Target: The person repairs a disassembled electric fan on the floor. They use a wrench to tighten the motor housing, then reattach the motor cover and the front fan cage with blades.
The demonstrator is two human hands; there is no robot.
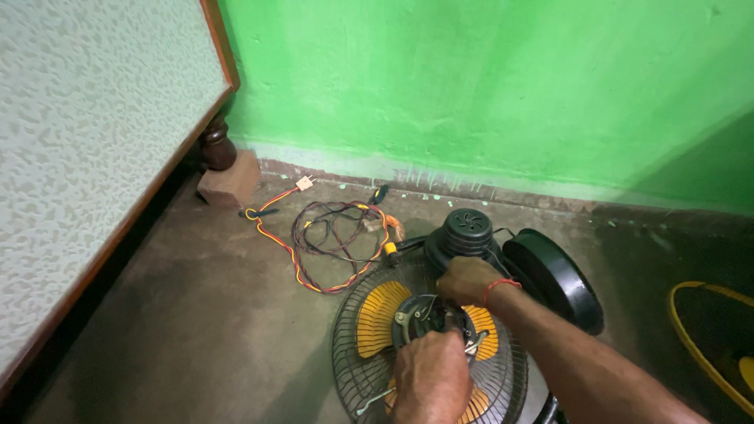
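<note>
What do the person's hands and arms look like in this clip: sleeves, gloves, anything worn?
Both hands are bare, with no gloves. The right hand has a thin red thread band around the wrist, and its forearm is bare with no sleeve in view. The left hand shows nothing worn; its arm is cut off by the frame edge.

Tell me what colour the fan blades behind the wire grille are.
The fan blades are yellow-orange, behind a black wire grille; the head view shows them.
</note>
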